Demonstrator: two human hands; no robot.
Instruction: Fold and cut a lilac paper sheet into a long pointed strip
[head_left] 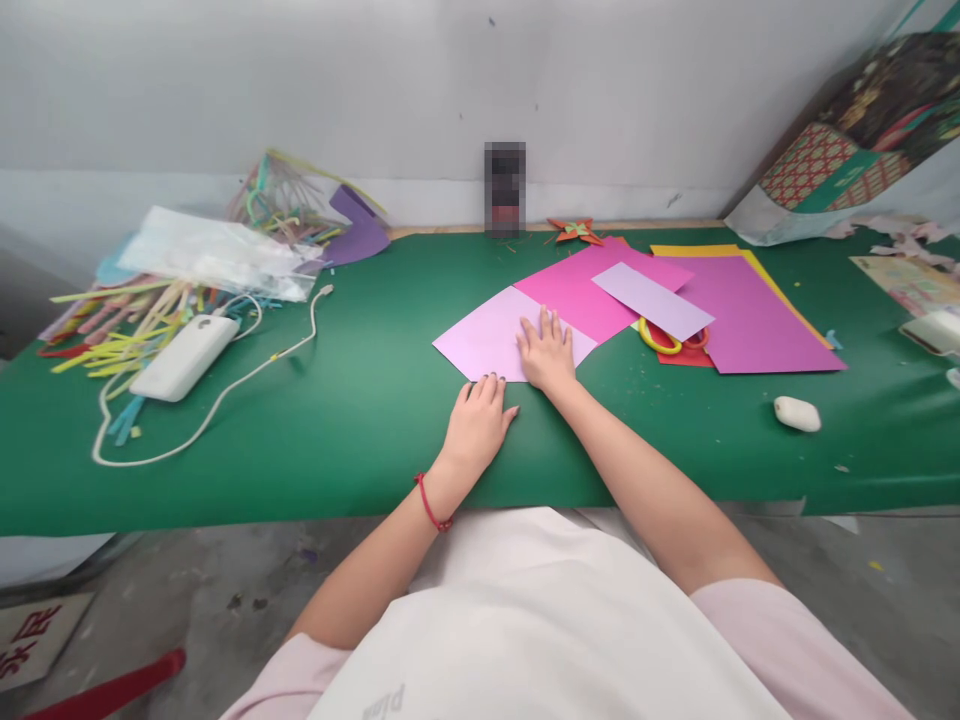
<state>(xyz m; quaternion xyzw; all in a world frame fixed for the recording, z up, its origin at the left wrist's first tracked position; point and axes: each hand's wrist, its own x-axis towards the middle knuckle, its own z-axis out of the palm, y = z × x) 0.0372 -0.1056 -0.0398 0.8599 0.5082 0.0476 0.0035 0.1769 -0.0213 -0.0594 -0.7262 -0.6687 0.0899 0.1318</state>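
A folded sheet of light purple paper (480, 335) lies on the green table, its pointed corner toward the left. My right hand (546, 350) rests flat on the paper with fingers spread. At the paper's near edge lies my left hand (480, 415), fingers stretched out and fingertips touching that edge. Bright pink paper (570, 285) lies just behind and to the right of the folded sheet. A lilac strip (652, 300) rests over the pink paper. Partly under the strip are scissors (660, 342) with yellow and orange handles.
Purple sheets (757, 310) over yellow paper lie at right, near a small white case (797, 414). An orange paper pinwheel shape (576, 231) sits by the wall. At left are a white power bank (185, 357), its cable (225, 393), a plastic bag (225, 255) and many paper strips (124, 345).
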